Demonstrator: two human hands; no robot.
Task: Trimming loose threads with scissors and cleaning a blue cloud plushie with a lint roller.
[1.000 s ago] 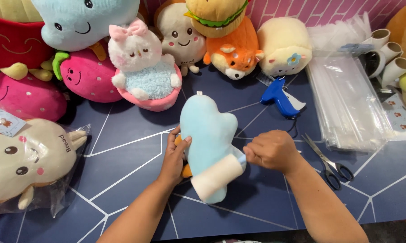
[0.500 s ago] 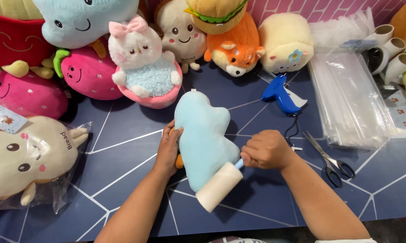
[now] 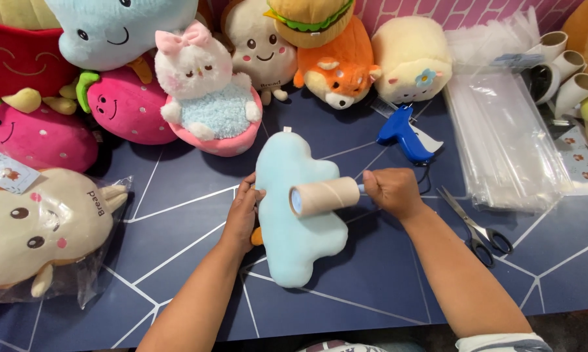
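A light blue cloud-shaped plush toy (image 3: 294, 241) lies face down on the dark blue table (image 3: 176, 228). My left hand (image 3: 242, 215) presses against its left edge, fingers curled on the fabric. My right hand (image 3: 388, 192) grips the blue handle of a lint roller (image 3: 323, 197), whose pale cardboard-coloured roll lies across the middle of the plush.
A row of plush toys lines the back edge, among them a white owl in a pink cup (image 3: 206, 98) and an orange fox (image 3: 339, 72). A bagged beige plush (image 3: 40, 228) lies left. A blue tagging gun (image 3: 404, 133), clear bags (image 3: 502, 143) and scissors (image 3: 476, 228) lie right.
The plush has turned from tilted to nearly upright. The lint roller has moved from its lower end up to its middle. My right hand rose slightly.
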